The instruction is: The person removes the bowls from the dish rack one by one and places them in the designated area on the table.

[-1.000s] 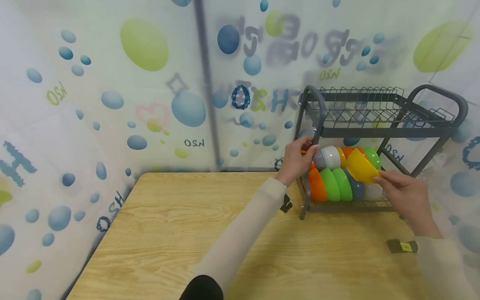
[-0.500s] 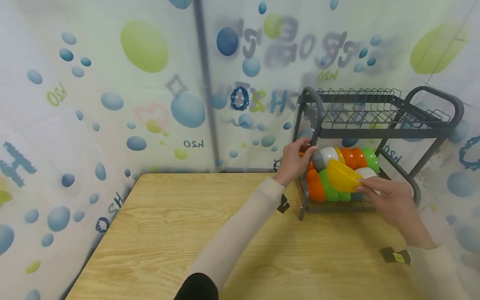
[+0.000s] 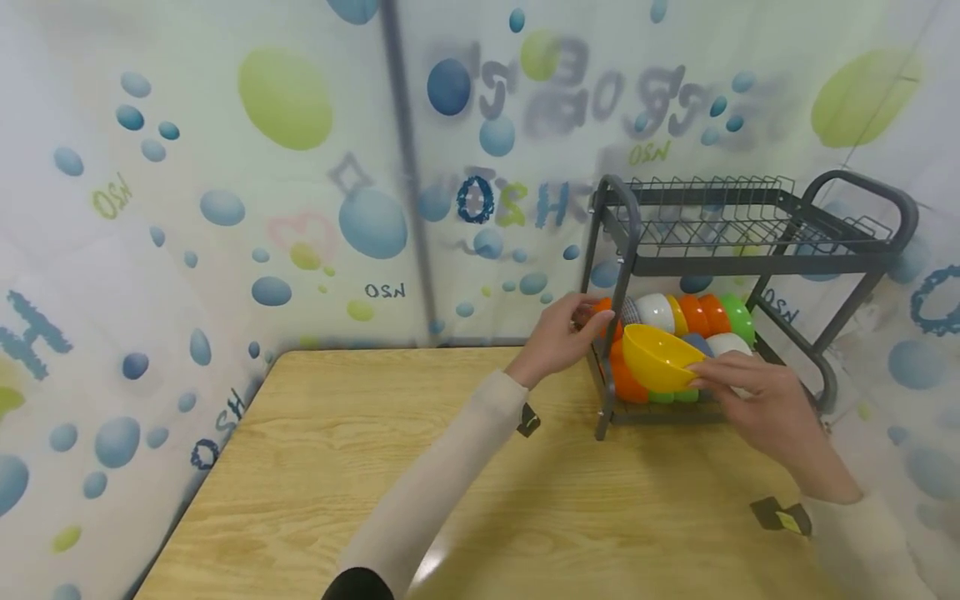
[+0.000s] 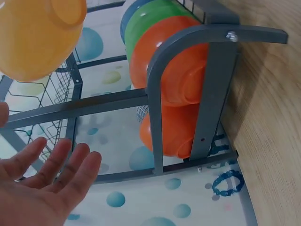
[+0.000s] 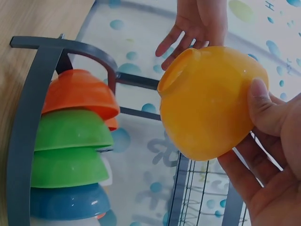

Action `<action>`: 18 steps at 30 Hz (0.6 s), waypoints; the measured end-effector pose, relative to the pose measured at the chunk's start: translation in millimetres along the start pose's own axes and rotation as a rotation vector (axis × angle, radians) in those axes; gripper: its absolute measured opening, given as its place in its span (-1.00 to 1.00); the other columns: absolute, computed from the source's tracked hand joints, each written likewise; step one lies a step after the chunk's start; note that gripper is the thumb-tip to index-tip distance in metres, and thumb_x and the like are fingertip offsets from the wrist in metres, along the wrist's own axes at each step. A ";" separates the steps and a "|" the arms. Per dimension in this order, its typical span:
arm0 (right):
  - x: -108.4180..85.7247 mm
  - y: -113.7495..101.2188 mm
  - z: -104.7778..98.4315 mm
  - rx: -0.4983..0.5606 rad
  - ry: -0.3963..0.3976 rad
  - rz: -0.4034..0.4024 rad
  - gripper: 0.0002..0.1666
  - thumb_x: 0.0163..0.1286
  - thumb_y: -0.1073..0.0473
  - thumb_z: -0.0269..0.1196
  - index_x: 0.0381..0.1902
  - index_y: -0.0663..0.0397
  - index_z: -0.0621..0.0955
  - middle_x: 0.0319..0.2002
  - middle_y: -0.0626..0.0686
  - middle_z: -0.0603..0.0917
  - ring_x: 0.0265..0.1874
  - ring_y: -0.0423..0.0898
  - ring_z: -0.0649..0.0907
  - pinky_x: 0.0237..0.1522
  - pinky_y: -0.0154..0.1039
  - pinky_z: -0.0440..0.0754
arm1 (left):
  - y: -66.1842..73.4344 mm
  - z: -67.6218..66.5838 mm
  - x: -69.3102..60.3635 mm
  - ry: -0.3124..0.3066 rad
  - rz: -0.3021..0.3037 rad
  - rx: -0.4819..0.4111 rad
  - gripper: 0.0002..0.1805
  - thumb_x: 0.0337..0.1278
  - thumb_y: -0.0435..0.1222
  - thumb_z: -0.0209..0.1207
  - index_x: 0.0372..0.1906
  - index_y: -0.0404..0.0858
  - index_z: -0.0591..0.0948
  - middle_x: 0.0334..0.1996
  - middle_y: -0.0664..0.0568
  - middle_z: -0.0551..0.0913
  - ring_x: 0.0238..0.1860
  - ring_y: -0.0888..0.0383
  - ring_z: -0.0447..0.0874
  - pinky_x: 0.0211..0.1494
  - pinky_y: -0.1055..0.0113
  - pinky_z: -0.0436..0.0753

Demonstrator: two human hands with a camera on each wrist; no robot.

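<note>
A yellow bowl (image 3: 660, 358) is pinched at its right rim by my right hand (image 3: 768, 408), in front of the rack's lower tier. In the right wrist view the thumb lies on the bowl's (image 5: 214, 103) outside, with the fingers on the other side. Beside the rack's left post, my left hand (image 3: 558, 337) has its fingers extended and holds nothing; the left wrist view shows this hand (image 4: 51, 183) apart from the frame. Two rows of bowls, among them orange (image 3: 628, 375), white (image 3: 655, 314) and green (image 5: 73, 129) ones, stand on the lower tier, partly hidden by the yellow bowl.
The dark two-tier rack (image 3: 750, 265) stands at the right back of the wooden table (image 3: 360, 450), its upper wire tier without dishes. A patterned curtain (image 3: 300, 208) hangs behind. Dark straps or tags lie near both wrists.
My right hand has carried the yellow bowl left, away from the right part of the lower tier. My left hand has let go of the rack's post and moved slightly left.
</note>
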State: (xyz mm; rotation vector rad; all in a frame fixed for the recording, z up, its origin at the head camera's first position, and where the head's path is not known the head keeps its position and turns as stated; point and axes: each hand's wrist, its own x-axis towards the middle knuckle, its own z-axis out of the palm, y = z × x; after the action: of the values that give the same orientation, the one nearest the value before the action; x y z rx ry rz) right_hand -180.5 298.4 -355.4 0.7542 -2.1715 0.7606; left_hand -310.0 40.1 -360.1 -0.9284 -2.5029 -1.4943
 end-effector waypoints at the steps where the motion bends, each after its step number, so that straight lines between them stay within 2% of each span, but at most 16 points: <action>1: 0.9 -0.4 1.5 0.018 0.000 -0.021 -0.80 0.29 0.22 0.42 -0.18 0.23 0.81 -0.28 -0.04 0.81 -0.24 -0.50 0.58 -0.08 -0.72 0.51 | -0.6 -2.4 -4.6 -0.001 0.014 0.008 -0.40 0.50 0.13 0.05 0.38 -0.17 0.48 0.10 0.04 0.64 0.03 0.21 0.62 0.09 0.32 0.70; 3: 2.7 -2.5 4.4 0.039 -0.006 -0.055 -0.82 0.29 0.23 0.43 -0.19 0.23 0.81 -0.28 0.00 0.80 -0.25 -0.46 0.58 -0.10 -0.71 0.52 | -1.7 -6.5 -14.1 -0.001 0.048 0.032 -0.40 0.50 0.12 0.07 0.39 -0.18 0.47 0.15 0.02 0.62 0.10 0.16 0.60 0.19 0.23 0.69; 5: 4.3 -5.4 7.6 0.037 -0.017 -0.076 -0.84 0.23 0.37 0.46 -0.21 0.19 0.82 -0.28 0.01 0.80 -0.26 -0.45 0.59 -0.09 -0.71 0.53 | -1.3 -10.5 -24.5 -0.002 0.082 0.046 -0.40 0.49 0.10 0.09 0.39 -0.19 0.46 0.22 -0.02 0.59 0.19 0.09 0.58 0.30 0.13 0.64; 7: 5.9 -9.0 10.8 0.026 -0.027 -0.103 -0.66 0.05 0.55 0.49 -0.22 0.14 0.82 -0.29 0.01 0.80 -0.28 -0.41 0.59 -0.08 -0.71 0.54 | -0.4 -13.6 -35.6 -0.008 0.110 0.068 -0.40 0.48 0.09 0.11 0.39 -0.18 0.46 0.28 -0.03 0.56 0.26 0.07 0.54 0.36 0.12 0.59; 8: 6.6 -11.2 12.1 0.024 -0.038 -0.108 -0.67 0.08 0.53 0.48 -0.22 0.12 0.82 -0.28 0.00 0.80 -0.26 -0.41 0.60 -0.06 -0.71 0.53 | 0.5 -15.1 -41.3 -0.010 0.116 0.077 -0.40 0.47 0.10 0.13 0.40 -0.16 0.46 0.30 -0.01 0.54 0.29 0.08 0.52 0.38 0.13 0.57; 10: 7.9 -14.6 15.7 0.018 -0.048 -0.128 -0.91 0.32 0.30 0.41 -0.23 0.11 0.82 -0.27 0.00 0.80 -0.23 -0.36 0.62 -0.01 -0.71 0.53 | 2.5 -17.9 -52.7 -0.009 0.144 0.103 -0.39 0.43 0.10 0.17 0.41 -0.11 0.46 0.35 0.03 0.51 0.34 0.12 0.48 0.42 0.14 0.54; 11: 8.7 -16.1 17.7 0.004 -0.050 -0.144 -0.86 0.40 0.18 0.37 -0.24 0.10 0.82 -0.26 0.00 0.80 -0.22 -0.32 0.63 0.02 -0.71 0.52 | 3.5 -19.1 -58.1 -0.006 0.166 0.124 -0.39 0.41 0.10 0.20 0.41 -0.09 0.46 0.36 0.06 0.50 0.36 0.15 0.46 0.43 0.16 0.52; 13: 9.5 -19.3 21.0 0.004 -0.070 -0.150 -0.60 0.53 -0.05 0.20 -0.23 0.10 0.82 -0.23 0.00 0.80 -0.19 -0.26 0.65 0.10 -0.71 0.49 | 5.5 -21.1 -67.8 0.008 0.230 0.158 -0.39 0.37 0.06 0.26 0.40 -0.06 0.47 0.36 0.10 0.48 0.37 0.18 0.43 0.45 0.19 0.50; 14: 10.0 -20.9 22.6 0.004 -0.078 -0.157 -0.58 0.53 -0.07 0.20 -0.23 0.10 0.82 -0.22 0.00 0.79 -0.17 -0.23 0.65 0.12 -0.71 0.47 | 6.5 -22.0 -72.1 0.016 0.271 0.179 -0.38 0.34 0.04 0.30 0.39 -0.07 0.48 0.36 0.11 0.47 0.37 0.18 0.41 0.47 0.20 0.49; 15: 10.4 -22.7 24.5 -0.003 -0.082 -0.168 -0.68 0.51 0.02 0.26 -0.23 0.10 0.83 -0.22 0.00 0.79 -0.17 -0.20 0.66 0.15 -0.71 0.46 | 7.3 -22.5 -76.2 0.024 0.320 0.203 -0.37 0.31 0.02 0.33 0.39 -0.09 0.49 0.36 0.09 0.48 0.39 0.17 0.41 0.52 0.19 0.44; 17: 11.5 -26.4 28.1 -0.008 -0.088 -0.194 -0.90 0.34 0.31 0.40 -0.22 0.11 0.83 -0.21 -0.01 0.79 -0.17 -0.15 0.67 0.18 -0.71 0.44 | 8.8 -23.4 -83.8 0.035 0.410 0.252 -0.36 0.26 -0.01 0.38 0.36 -0.12 0.50 0.34 0.08 0.50 0.41 0.16 0.40 0.60 0.17 0.32; 18: 12.1 -28.1 30.0 0.005 -0.093 -0.204 -0.77 0.21 0.46 0.43 -0.21 0.12 0.83 -0.20 -0.01 0.78 -0.17 -0.14 0.68 0.18 -0.71 0.44 | 9.1 -23.7 -87.1 0.039 0.451 0.278 -0.36 0.24 -0.02 0.40 0.35 -0.14 0.51 0.33 0.07 0.51 0.41 0.15 0.40 0.63 0.18 0.27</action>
State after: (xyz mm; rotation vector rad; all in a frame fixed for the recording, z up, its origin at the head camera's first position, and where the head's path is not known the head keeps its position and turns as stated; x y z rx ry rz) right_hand -180.6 255.5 -355.5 1.0140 -2.1343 0.6375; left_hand -239.8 -16.0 -372.3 -1.2816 -2.1942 -0.9899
